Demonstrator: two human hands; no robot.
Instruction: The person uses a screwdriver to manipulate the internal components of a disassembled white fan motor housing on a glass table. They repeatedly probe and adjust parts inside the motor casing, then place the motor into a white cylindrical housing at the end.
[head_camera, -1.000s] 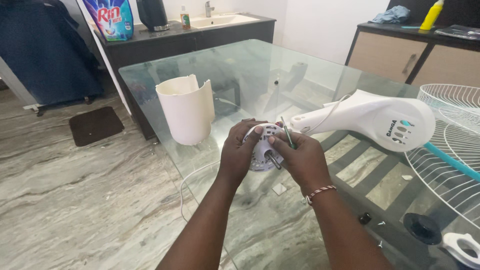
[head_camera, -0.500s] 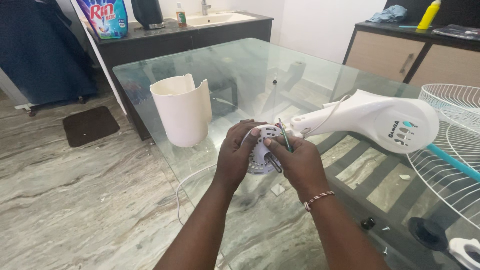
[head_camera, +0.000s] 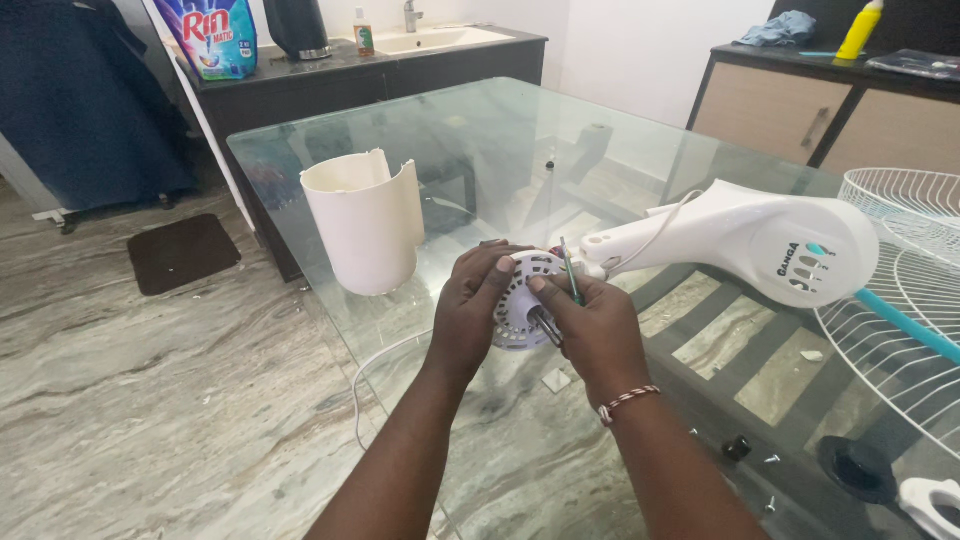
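Right now the round white vented cover (head_camera: 515, 300) at the end of the white fan body (head_camera: 760, 245) is sitting over the near part of the glass table (head_camera: 500, 130), closer to its left edge than its right, and both hands are working on it. The left hand (head_camera: 470, 305) is cupping the cover's left rim, fingers curled around it and steadying it. The right hand (head_camera: 590, 325) is closing on a thin green-handled screwdriver (head_camera: 568, 270), pinching it between thumb and fingers with the tip going down toward the cover's face; the exact contact point is hidden by the fingers. To do this well, I judge the tool should be staying square to the cover while the left hand is bracing against any twist. Small loose screws (head_camera: 770, 460) are lying toward the near right corner, beside a black cap (head_camera: 857, 468). A white curved plastic shell (head_camera: 365, 225) is standing upright near the left edge, and a wire fan guard (head_camera: 900, 270) is lying at the right edge.
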